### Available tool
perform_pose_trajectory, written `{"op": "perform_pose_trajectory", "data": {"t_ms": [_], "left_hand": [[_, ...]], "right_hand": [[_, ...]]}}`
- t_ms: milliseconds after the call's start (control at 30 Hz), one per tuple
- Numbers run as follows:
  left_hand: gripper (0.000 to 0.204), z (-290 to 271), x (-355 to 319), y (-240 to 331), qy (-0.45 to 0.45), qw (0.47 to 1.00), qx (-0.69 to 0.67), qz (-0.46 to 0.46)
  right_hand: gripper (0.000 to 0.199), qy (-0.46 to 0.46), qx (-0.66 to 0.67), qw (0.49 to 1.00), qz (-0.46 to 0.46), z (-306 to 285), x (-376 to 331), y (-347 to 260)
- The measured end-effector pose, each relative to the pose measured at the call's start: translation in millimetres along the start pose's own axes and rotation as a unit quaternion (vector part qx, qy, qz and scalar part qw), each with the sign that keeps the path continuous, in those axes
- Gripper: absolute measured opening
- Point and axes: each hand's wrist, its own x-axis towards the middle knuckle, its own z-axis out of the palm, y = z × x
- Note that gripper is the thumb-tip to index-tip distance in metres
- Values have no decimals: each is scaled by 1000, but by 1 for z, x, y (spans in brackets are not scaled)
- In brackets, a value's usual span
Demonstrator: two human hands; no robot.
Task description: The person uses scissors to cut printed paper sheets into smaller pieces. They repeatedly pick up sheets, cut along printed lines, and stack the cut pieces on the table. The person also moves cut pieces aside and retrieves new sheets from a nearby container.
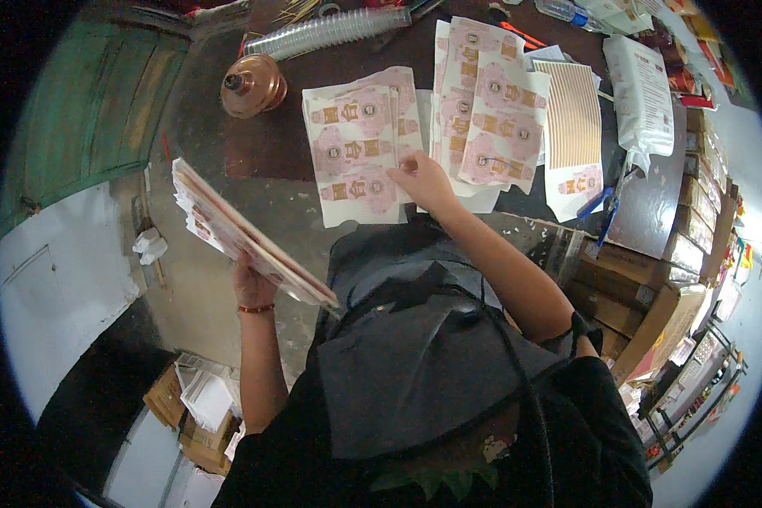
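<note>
My left hand is closed round the lower part of a thick stack of paper sheets, held tilted off the table's left front edge. Pink and gold print shows on its underside. Over the table, my right hand has thumb and fingers pinched together at the right edge of a pile of pink-and-gold printed sheets. A second pile of such printed sheets lies just right of it, its sheets overlapping unevenly. Further right is a sheet with brown stripes and a printed patch at its lower end.
A copper-coloured lidded pot and a sleeve of nested clear plastic cups stand at the back left. Blue-handled scissors and a white plastic package lie on the right. Cardboard boxes are stacked beside the table.
</note>
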Motion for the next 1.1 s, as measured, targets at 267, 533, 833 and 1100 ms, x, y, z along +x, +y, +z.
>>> {"op": "perform_pose_trajectory", "data": {"t_ms": [267, 533, 833, 1100], "left_hand": [[33, -28, 15, -11, 4, 998, 27, -55], [44, -2, 103, -30, -27, 993, -15, -114], [46, -3, 133, -44, -35, 983, 82, -158], [41, 1, 125, -40, -31, 974, 135, -177]], "right_hand": [[72, 148, -165, 974, -48, 38, 40, 4], [83, 133, -74, 985, 77, 40, 50, -16], [83, 103, -93, 989, 49, 58, 67, -5], [56, 151, -72, 982, -88, 56, 52, -15]]}}
